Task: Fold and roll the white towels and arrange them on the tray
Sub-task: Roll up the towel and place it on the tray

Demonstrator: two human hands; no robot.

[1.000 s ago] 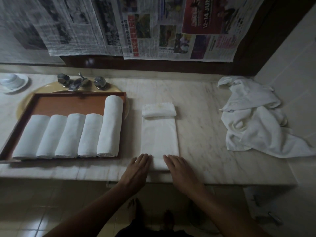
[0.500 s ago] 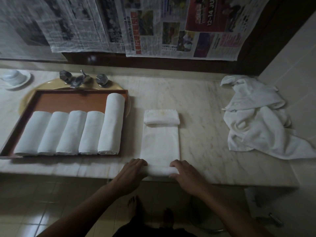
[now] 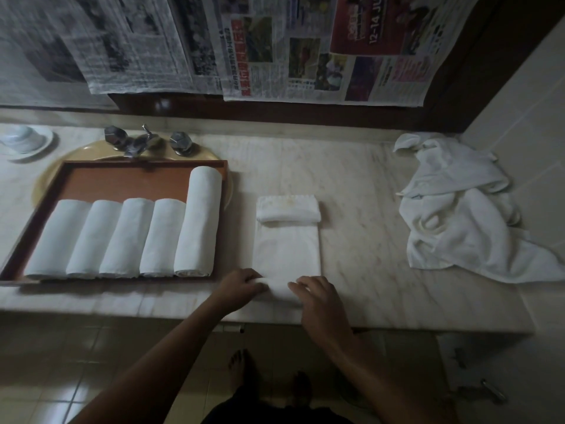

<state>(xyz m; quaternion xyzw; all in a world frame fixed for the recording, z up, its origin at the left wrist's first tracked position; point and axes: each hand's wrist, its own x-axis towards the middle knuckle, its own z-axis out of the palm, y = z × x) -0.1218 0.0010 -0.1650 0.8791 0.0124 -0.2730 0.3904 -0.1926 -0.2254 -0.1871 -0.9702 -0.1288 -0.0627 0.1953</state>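
Note:
A folded white towel [image 3: 287, 249] lies as a long strip on the marble counter, its far end doubled over. Its near end is curled into a small roll. My left hand [image 3: 241, 286] grips the roll's left end and my right hand [image 3: 318, 296] grips its right end. To the left, a brown wooden tray [image 3: 122, 182] holds several rolled white towels [image 3: 122, 237] side by side, the rightmost one longer. A heap of loose white towels [image 3: 458, 215] lies at the right of the counter.
The tray rests over a yellow sink [image 3: 214, 157] with a metal tap [image 3: 143, 142] behind it. A white cup on a saucer [image 3: 26, 140] stands at far left. Newspaper sheets [image 3: 275, 47] hang on the wall. A tiled wall [image 3: 519, 133] closes the right side.
My hands went from lying flat on the towel's near end to curling it into a roll, and the roll has moved a little away from the counter edge.

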